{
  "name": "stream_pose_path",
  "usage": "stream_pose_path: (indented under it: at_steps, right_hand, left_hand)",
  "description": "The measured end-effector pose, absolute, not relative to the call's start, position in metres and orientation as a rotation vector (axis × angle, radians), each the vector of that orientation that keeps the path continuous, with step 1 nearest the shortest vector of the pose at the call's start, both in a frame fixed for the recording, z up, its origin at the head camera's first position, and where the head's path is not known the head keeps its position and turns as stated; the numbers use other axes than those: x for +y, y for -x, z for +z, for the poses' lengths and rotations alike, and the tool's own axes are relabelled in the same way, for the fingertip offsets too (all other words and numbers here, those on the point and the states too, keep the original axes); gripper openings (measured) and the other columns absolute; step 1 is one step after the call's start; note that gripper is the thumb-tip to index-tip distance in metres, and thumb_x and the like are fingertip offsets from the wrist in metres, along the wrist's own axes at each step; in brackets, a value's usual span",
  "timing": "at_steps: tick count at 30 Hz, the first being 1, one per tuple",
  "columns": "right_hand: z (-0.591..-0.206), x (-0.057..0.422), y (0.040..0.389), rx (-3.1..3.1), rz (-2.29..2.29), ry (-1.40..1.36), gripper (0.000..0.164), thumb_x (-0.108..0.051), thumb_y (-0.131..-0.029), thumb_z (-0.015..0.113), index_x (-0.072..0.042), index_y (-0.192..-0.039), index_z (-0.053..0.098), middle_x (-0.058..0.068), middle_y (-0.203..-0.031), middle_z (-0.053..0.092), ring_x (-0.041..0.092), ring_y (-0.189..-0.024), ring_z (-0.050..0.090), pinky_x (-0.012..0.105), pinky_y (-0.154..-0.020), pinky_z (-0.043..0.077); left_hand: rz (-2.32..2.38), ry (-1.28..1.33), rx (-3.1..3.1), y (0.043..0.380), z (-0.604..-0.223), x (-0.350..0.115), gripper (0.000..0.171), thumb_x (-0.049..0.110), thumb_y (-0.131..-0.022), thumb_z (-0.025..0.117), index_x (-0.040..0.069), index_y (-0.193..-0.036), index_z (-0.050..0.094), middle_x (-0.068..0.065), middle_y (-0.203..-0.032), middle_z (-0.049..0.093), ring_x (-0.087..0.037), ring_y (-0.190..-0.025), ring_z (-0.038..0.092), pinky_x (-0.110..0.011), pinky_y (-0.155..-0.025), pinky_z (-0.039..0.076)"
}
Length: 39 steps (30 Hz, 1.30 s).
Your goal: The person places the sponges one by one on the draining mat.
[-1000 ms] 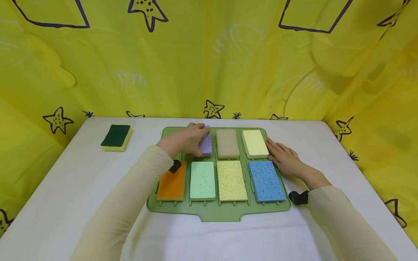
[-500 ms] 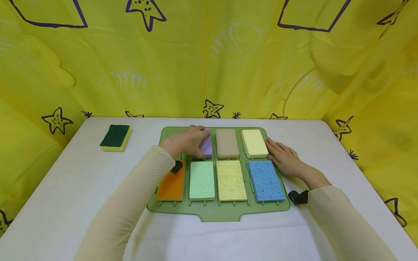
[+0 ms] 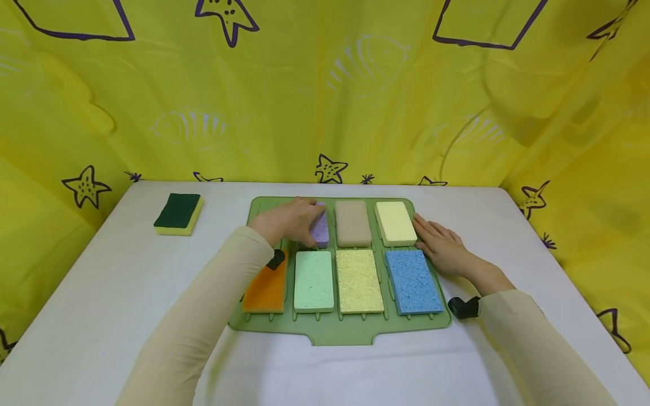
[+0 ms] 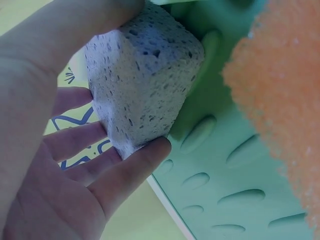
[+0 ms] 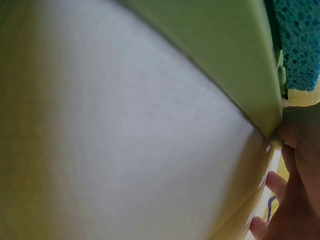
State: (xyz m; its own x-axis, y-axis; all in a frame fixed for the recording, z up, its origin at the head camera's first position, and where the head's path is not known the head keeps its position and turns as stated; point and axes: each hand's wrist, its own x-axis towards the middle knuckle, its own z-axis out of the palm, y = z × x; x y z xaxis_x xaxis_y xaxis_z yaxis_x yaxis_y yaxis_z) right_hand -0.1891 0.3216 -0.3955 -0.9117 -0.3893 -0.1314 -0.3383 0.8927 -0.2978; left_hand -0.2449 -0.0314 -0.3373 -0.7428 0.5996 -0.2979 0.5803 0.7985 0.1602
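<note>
My left hand grips a purple sponge by its ends, in the back row of the green tray. In the left wrist view, the thumb lies on one end of the pitted purple sponge and the fingertips on the other, right over the tray's raised ribs. My right hand rests with straight fingers along the tray's right edge, beside the pale cream sponge. The right wrist view shows that hand at the tray's rim.
In the back row is also a beige sponge. The front row holds orange, mint, yellow and blue sponges. A green-and-yellow scouring sponge lies on the white table at left. A yellow curtain hangs behind.
My left hand has shifted slightly toward me with the purple sponge, which now sits nearer the mint sponge. The right hand has stayed at the tray's edge.
</note>
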Motion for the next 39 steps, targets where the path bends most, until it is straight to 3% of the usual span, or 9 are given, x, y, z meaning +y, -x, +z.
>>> stream_pose_path:
  at_steps: [12, 18, 26, 39]
  right_hand:
    - [-0.396, 0.322, 0.190, 2.882, -0.396, 0.568, 0.059, -0.025, -0.108, 0.037, -0.001, -0.157, 0.017, 0.019, -0.165, 0.012, 0.048, -0.146, 0.015, 0.071, -0.110, 0.015]
    - [-0.395, 0.322, 0.190, 2.882, -0.404, 0.570, 0.059, -0.024, -0.108, 0.037, 0.000, -0.157, 0.017, 0.020, -0.165, 0.013, 0.048, -0.146, 0.015, 0.071, -0.110, 0.015]
    - [-0.396, 0.321, 0.189, 2.874, -0.406, 0.562, 0.059, -0.025, -0.108, 0.037, 0.000, -0.157, 0.017, 0.019, -0.166, 0.012, 0.049, -0.147, 0.014, 0.071, -0.111, 0.013]
    - [-0.395, 0.321, 0.189, 2.872, -0.403, 0.562, 0.059, -0.025, -0.108, 0.036, 0.000, -0.157, 0.017, 0.019, -0.166, 0.012, 0.049, -0.147, 0.014, 0.071, -0.111, 0.013]
  left_hand:
    - [0.077, -0.865, 2.664, 0.244, -0.337, -0.030, 0.085, 0.033, -0.082, 0.078, 0.007, -0.152, 0.036, -0.018, -0.155, 0.037, -0.033, -0.134, 0.044, -0.043, -0.109, 0.043]
    - [0.099, -0.824, 2.646, 0.243, -0.337, -0.031, 0.089, 0.034, -0.084, 0.077, 0.008, -0.155, 0.030, -0.019, -0.160, 0.029, -0.035, -0.143, 0.036, -0.047, -0.114, 0.039]
    - [0.299, -0.817, 2.617, 0.243, -0.332, -0.044, 0.092, 0.035, -0.083, 0.077, 0.010, -0.157, 0.027, -0.021, -0.164, 0.017, -0.041, -0.152, 0.016, -0.056, -0.119, 0.027]
    - [0.352, -0.791, 2.664, 0.244, -0.321, -0.074, 0.083, 0.036, -0.093, 0.067, 0.010, -0.158, 0.022, -0.019, -0.164, 0.018, -0.039, -0.151, 0.018, -0.057, -0.118, 0.029]
